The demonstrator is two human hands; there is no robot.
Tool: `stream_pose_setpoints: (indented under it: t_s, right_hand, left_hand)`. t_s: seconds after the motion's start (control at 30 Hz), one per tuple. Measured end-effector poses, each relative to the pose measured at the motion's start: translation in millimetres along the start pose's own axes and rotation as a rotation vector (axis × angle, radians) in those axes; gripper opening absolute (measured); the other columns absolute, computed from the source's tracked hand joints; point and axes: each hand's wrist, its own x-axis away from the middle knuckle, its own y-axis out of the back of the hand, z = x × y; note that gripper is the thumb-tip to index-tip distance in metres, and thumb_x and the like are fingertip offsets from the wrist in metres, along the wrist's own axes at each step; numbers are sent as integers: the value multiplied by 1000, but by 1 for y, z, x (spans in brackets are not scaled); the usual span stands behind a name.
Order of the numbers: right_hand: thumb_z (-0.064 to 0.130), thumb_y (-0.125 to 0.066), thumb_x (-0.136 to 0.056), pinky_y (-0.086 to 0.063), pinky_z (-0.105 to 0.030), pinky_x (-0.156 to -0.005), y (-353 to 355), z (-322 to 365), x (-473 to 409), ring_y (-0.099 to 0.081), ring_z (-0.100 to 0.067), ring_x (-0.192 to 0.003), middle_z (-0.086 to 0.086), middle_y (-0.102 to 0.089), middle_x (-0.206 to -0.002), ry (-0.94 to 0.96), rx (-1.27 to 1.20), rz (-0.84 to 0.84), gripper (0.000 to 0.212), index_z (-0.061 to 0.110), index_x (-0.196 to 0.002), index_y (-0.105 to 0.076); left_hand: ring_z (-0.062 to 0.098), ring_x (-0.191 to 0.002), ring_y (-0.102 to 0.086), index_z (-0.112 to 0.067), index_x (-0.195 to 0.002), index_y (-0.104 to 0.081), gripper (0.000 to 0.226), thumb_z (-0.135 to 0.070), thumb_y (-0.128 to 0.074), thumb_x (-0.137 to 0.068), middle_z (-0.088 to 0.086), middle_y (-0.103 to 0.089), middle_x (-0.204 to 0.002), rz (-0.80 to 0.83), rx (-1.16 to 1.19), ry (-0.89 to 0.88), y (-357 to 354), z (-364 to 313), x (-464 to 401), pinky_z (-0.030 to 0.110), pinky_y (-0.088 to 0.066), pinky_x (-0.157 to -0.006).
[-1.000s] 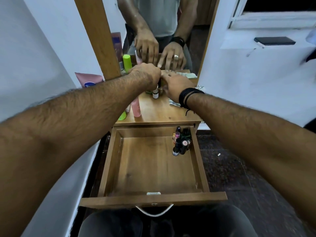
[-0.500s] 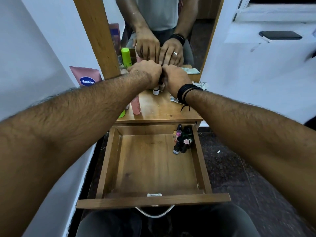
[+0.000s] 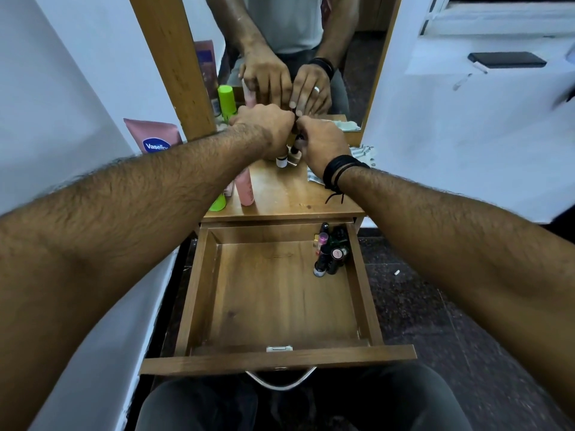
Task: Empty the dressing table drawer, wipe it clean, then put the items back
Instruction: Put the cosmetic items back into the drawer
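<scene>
Over the open drawer (image 3: 280,293), a person's left hand (image 3: 267,129) and right hand (image 3: 323,144) curl round small bottles (image 3: 287,157) standing on the dressing table top (image 3: 289,197); how firmly either grips is hidden. Gathering several at once risks one slipping and toppling its neighbours. Returned cosmetics (image 3: 329,253) cluster mostly upright in the drawer's far right corner, long axes near vertical.

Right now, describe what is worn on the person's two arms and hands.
Both forearms are bare, no sleeves in view. The right hand has a stack of black bands and cords at its wrist, with a loose black cord end hanging down. The left hand shows no band or watch. The mirror reflection shows a silver ring on one finger.
</scene>
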Motion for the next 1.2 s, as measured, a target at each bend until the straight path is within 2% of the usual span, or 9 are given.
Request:
stream_pose_setpoints:
  t_s: [0.1, 0.23, 0.4, 0.5, 0.6, 0.7, 0.87, 1.07, 1.2]
  right_hand:
    - [15, -57, -95, -50, -35, -85, 15, 1, 10, -62, -24, -103, -5, -69, -111, -10, -22, -23, 25, 18, -118, -65]
    - [18, -63, -92, -47, -31, -82, 51, 4, 32, -64, -24, -101, -4, -72, -109, 7, 11, -16, 22, 18, -113, -69]
    - [21, -68, -87, -40, -30, -75, 93, 7, 78, -62, -30, -100, -7, -72, -104, 80, 129, 125, 20, 14, -105, -72]
    - [16, -72, -84, -32, -26, -75, 106, 8, 109, -59, -24, -99, -2, -68, -102, 114, 148, 230, 25, 14, -109, -72]
    - [14, -70, -84, -42, -29, -75, 99, -1, 134, -63, -28, -97, -7, -73, -101, 86, 196, 396, 21, 16, -104, -75]
    - [14, -67, -84, -52, -34, -82, 80, -12, 155, -66, -28, -97, -6, -75, -100, 64, 217, 478, 22, 20, -103, -76]
    - [11, -60, -87, -51, -38, -82, 54, -22, 178, -64, -30, -101, -7, -73, -105, 86, 275, 493, 21, 16, -102, -73]
    - [12, -57, -90, -52, -39, -82, 34, -26, 190, -62, -32, -101, -10, -68, -109, 65, 316, 513, 20, 17, -103, -71]
    - [18, -55, -94, -53, -44, -88, 24, -30, 199, -62, -29, -103, -6, -67, -110, 41, 318, 496, 19, 20, -107, -69]
  left_hand:
    - [35, -104, -60, -21, -117, -59, 36, -36, -73, -87, 5, -53, -98, -31, -6, -28, 13, -5, 14, 57, -49, -92]
    - [30, -90, -54, -23, -114, -64, 35, -38, -75, -84, 4, -52, -95, -37, -13, -65, 33, -17, 46, 56, -51, -90]
    - [25, -86, -54, -22, -112, -66, 36, -40, -77, -82, 2, -56, -92, -38, -11, -138, 43, -46, 91, 45, -49, -80]
    - [23, -84, -58, -22, -104, -67, 30, -42, -76, -82, -2, -59, -86, -16, 15, -186, 39, -59, 116, 40, -52, -75]
    - [21, -80, -58, -24, -101, -68, 25, -41, -75, -84, -1, -61, -87, 70, 50, -214, 23, -71, 141, 35, -45, -64]
    - [23, -80, -57, -21, -102, -69, 27, -41, -74, -84, 2, -65, -94, 129, 69, -217, -4, -82, 160, 37, -44, -69]
    - [30, -99, -61, -24, -112, -67, 29, -40, -67, -87, 3, -63, -105, 232, 105, -197, -51, -94, 172, 43, -46, -83]
    - [37, -108, -59, -25, -116, -63, 30, -43, -62, -91, 5, -58, -102, 284, 140, -101, -91, -104, 169, 49, -50, -86]
    - [33, -106, -57, -23, -104, -57, 17, -35, -64, -94, 1, -50, -94, 292, 178, -89, -98, -108, 168, 48, -45, -85]
